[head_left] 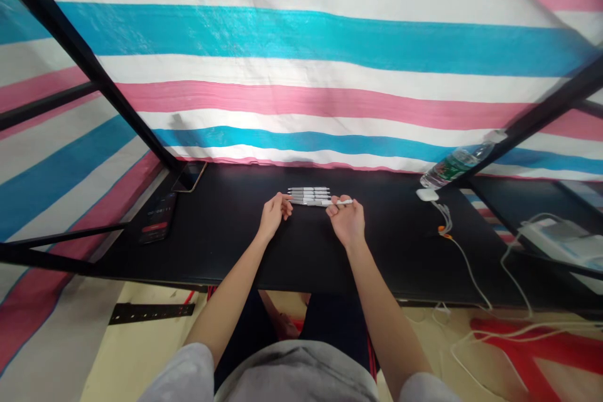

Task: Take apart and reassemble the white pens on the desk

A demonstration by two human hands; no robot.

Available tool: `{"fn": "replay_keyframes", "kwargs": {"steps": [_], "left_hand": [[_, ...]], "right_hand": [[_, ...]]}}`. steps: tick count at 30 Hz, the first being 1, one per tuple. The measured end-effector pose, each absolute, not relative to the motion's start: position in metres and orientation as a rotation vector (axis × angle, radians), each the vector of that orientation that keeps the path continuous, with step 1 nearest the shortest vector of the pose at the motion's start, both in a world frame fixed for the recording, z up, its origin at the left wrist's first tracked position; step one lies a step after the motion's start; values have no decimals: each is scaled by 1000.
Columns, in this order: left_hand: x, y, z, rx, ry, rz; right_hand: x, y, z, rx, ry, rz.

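Several slim white-and-grey pens [308, 191] lie side by side on the black tabletop [226, 251], their lengths running left to right. My left hand [274, 217] is at their left end, its fingertips pinched on the left end of the frontmost pen [308, 202]. My right hand [345, 221] closes around the other end of that pen, and its white tip sticks out past my fingers. The two hands are a short distance apart, with the pen spanning the gap.
A phone [190, 176] and a dark device [157, 220] lie at the table's left. A water bottle [456, 164], white charger [427, 195] and cables sit at the right. Black metal bars [89, 69] and a striped tarp [301, 38] surround the table.
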State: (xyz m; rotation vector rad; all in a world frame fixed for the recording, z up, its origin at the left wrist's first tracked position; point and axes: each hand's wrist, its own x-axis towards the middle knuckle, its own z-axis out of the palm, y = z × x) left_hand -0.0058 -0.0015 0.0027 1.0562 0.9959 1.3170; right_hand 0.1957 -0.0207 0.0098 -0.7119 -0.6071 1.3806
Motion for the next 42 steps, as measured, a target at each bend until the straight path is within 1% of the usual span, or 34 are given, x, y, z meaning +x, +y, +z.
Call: {"fn": "replay_keyframes", "kwargs": {"steps": [6, 14, 18, 24, 35, 42], "left_hand": [[-6, -1, 2, 1068, 993, 1310], [-6, -1, 1, 1068, 999, 1306], [-6, -1, 0, 1074, 993, 1305], [-7, -1, 0, 1087, 998, 1302], [-7, -1, -1, 1082, 989, 1304], [-6, -1, 1, 1131, 1034, 1300]], "right_hand": [[195, -21, 11, -681, -515, 1393], [194, -26, 15, -633, -618, 1453], [195, -25, 15, -624, -544, 1456], [195, -27, 17, -503, -461, 1543], [196, -26, 17, -555, -479, 1503], [196, -27, 17, -567, -425, 1548]]}}
